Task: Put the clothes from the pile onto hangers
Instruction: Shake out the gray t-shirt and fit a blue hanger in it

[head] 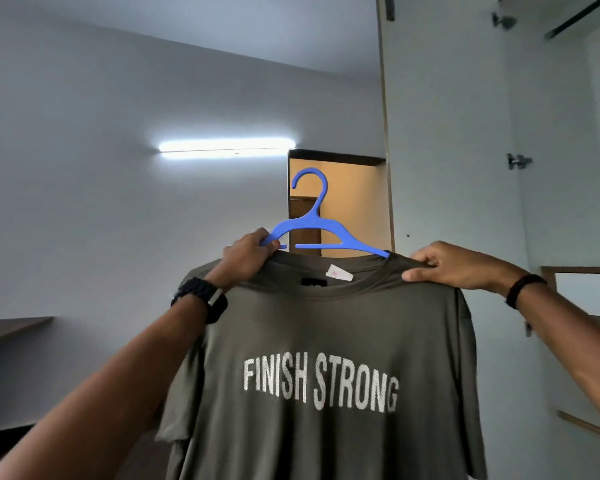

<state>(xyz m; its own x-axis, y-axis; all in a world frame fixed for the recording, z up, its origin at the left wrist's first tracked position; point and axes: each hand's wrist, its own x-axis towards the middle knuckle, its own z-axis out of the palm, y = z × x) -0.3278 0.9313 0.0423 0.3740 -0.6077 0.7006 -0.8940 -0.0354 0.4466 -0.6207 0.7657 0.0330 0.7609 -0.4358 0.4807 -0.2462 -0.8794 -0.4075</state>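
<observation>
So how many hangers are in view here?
1: a blue plastic hanger at the olive T-shirt collar, left hand gripping one arm, other arm inside the shoulder pinched by the right hand. None visible elsewhere.

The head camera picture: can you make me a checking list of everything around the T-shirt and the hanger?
Surface: dark desk at the left edge; its top is barely seen.
Job's things: olive-green cotton T-shirt printed FINISH STRONG, held up; blue plastic hanger with its right end inside the collar, left end outside.
Clutter: nothing seen.
Hands: left hand grips the hanger's left end and the collar; right hand pinches the shirt's shoulder.
Cables: nothing seen.
Surroundings: lit tube light on the grey wall; doorway behind the hanger; open wardrobe door with metal hinges at right. The clothes pile is out of view.
</observation>
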